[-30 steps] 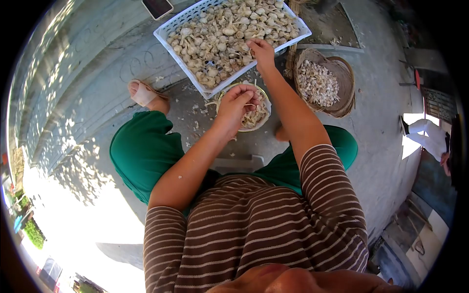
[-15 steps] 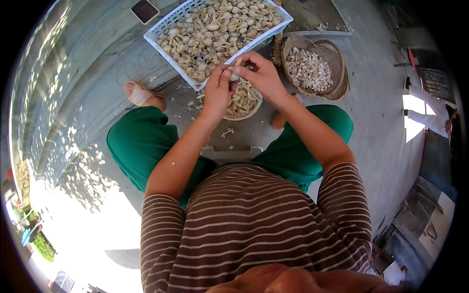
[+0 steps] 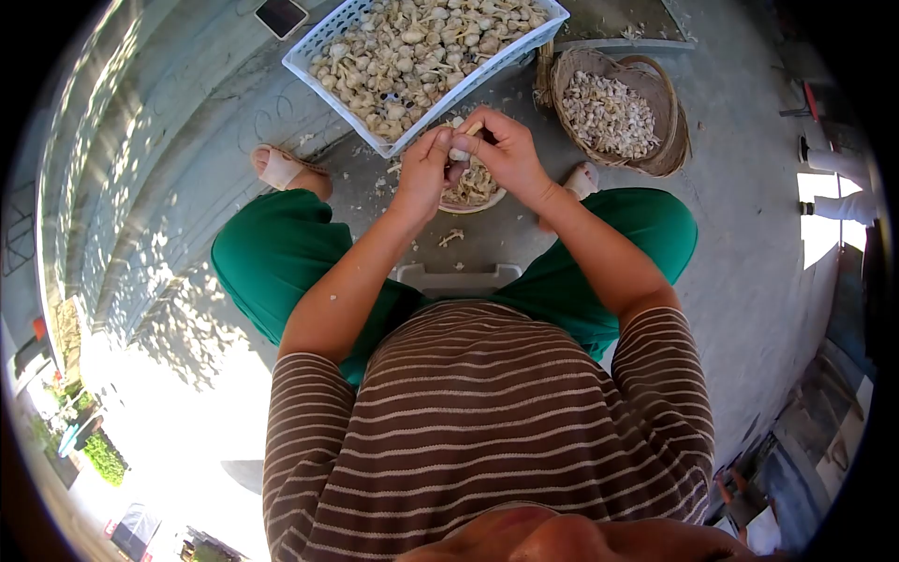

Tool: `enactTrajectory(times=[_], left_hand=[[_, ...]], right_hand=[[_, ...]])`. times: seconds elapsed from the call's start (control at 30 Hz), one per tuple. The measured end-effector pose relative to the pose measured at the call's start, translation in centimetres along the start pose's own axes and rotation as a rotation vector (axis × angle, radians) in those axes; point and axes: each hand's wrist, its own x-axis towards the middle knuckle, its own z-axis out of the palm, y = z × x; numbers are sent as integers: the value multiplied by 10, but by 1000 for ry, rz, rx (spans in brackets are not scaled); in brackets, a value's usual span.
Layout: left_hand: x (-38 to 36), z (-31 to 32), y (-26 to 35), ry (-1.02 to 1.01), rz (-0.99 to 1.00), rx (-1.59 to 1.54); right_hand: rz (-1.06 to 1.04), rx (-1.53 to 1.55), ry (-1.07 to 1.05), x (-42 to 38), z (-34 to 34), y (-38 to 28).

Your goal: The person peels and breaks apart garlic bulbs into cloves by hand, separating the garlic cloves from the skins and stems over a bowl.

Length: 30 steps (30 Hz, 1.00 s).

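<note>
Over a small bowl my two hands meet around a pale garlic bulb [image 3: 459, 154] whose dry stem points up. My left hand [image 3: 423, 176] is closed, its thumb and fingers pinching the bulb from the left. From the other side my right hand [image 3: 508, 157] grips it, thumb pressed near the stem. Fingers partly cover the bulb. Below them, dry garlic skins and stalks [image 3: 479, 187] fill the bowl [image 3: 471, 208], which is partly hidden by my hands.
A blue-white plastic crate [image 3: 351, 120] heaped with garlic bulbs stands in front. Right of it, a wicker basket [image 3: 670, 140] holds loose cloves [image 3: 609, 114]. A phone [image 3: 281, 17] lies at the upper left. Garlic scraps [image 3: 451, 237] lie on the floor. Another person's legs [image 3: 838, 183] show far right.
The view has shifted a little, and the crate and basket appear slightly higher and further right. Both hands stay on the garlic bulb, with more of the bulb and stem showing now.
</note>
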Motion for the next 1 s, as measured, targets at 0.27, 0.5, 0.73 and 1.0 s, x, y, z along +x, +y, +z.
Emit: enactTrajectory(times=[0.27, 0.5, 0.73, 1.0], left_hand=[[-5, 4, 6, -24, -49, 54], [-5, 3, 3, 2, -76, 45], [-2, -10, 5, -56, -91, -43], [-4, -2, 19, -94, -48, -115]], right_hand=[[237, 446, -158, -8, -20, 3], [359, 617, -228, -9, -22, 4], [480, 509, -161, -9, -19, -7], [463, 341, -122, -7, -27, 7]])
